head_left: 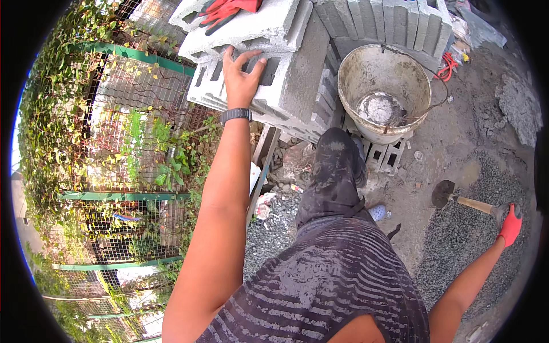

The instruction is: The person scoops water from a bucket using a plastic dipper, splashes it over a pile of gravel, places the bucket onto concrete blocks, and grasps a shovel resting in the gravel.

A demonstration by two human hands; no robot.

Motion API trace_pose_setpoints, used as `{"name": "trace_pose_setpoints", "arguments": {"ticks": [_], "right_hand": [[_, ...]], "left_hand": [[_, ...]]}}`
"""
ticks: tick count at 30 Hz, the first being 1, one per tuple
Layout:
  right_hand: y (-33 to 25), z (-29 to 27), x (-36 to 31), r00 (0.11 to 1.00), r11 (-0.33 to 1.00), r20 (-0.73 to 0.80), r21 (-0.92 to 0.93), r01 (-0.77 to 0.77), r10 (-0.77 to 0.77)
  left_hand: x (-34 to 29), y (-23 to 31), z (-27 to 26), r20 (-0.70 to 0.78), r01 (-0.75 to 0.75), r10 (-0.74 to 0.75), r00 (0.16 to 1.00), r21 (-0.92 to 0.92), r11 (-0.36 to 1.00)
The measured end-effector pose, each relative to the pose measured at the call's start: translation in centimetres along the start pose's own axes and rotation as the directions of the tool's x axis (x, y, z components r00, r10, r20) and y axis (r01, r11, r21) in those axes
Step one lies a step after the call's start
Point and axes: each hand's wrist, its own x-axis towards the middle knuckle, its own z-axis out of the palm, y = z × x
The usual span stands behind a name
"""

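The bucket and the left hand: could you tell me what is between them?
In the head view, the end of the stacked concrete blocks stands between the left hand and the bucket.

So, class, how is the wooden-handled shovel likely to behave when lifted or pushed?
The shovel is probably stiff, given its straight wooden handle. It may feel blade-heavy, as the broad blade sits opposite the gloved right hand. Pushed, it might drag in the gravel.

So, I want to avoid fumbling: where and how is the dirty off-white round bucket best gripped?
Take the bucket by its thin curved wire handle, probably from the right: the handle arcs out past the rim there, while stacked grey hollow concrete blocks crowd its left.
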Motion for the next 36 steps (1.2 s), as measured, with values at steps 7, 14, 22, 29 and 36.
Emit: {"name": "trace_pose_setpoints", "arguments": {"ticks": [7, 14, 22, 29, 36], "right_hand": [[0.6, -0.3, 0.1, 1.000, 1.000, 0.021, 0.004, -0.013, 0.013], [0.5, 0.0, 0.1, 1.000, 1.000, 0.018, 0.021, -0.006, 0.006], [-0.5, -0.2, -0.6, 1.000, 0.998, 0.004, 0.052, 0.022, -0.022], [-1.5, -0.6, -1.1, 0.999, 0.998, 0.023, 0.047, 0.030, -0.031], [-1.7, -0.7, -1.5, 1.000, 1.000, 0.003, 0.008, -0.008, 0.008]], "left_hand": [[0.0, 0.2, 0.2, 0.018, 0.004, -0.003, 1.000, -0.026, 1.000], [0.0, -0.3, 0.3, 0.055, 0.003, -0.005, 0.998, 0.035, 0.999], [-0.1, 1.2, -0.2, -0.047, 0.032, -0.035, 0.998, -0.046, 0.998], [-0.1, 1.5, -0.3, 0.016, 0.029, -0.029, 0.999, -0.012, 1.000], [0.1, 1.4, -0.1, 0.020, 0.046, -0.045, 0.999, -0.038, 0.998]]}}
